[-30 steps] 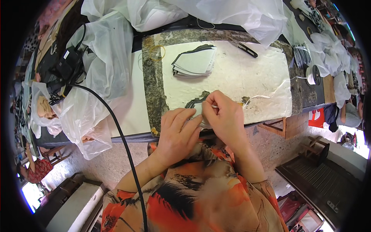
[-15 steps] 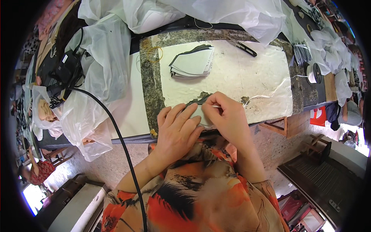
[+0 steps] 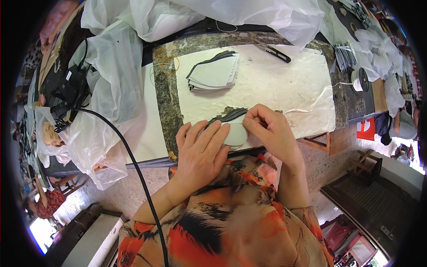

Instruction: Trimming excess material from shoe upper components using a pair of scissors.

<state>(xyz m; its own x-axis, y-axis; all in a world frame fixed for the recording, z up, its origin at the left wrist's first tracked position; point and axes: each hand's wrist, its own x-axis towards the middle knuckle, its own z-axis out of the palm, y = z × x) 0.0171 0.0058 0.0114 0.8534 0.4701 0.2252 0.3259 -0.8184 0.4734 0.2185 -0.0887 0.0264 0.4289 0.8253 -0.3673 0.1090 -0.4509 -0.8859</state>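
A pale grey-white cut piece [image 3: 235,135] with a dark folded edge strip [image 3: 233,115] lies at the near edge of the work board. My left hand [image 3: 198,144] rests over its left part, fingers stretched out and pressing down. At the piece's upper right edge my right hand [image 3: 272,129] is closed in a pinch. A thin white cord [image 3: 307,106] runs from a spool [image 3: 359,80] on the right to this hand. The fingertips partly hide what they grip. Beyond my hands sits a stack of similar pale pieces with dark edges [image 3: 213,73].
A black-handled cutter [image 3: 278,54] lies at the board's far side. A yellowish ring [image 3: 171,65] is on its left border. Clear plastic bags [image 3: 116,66] crowd the left and back. A black cable [image 3: 133,155] hangs across the left front, near my left forearm.
My right hand has moved slightly right, uncovering more of the pale piece. My left hand has shifted a little left along with the whole view and still presses the piece.
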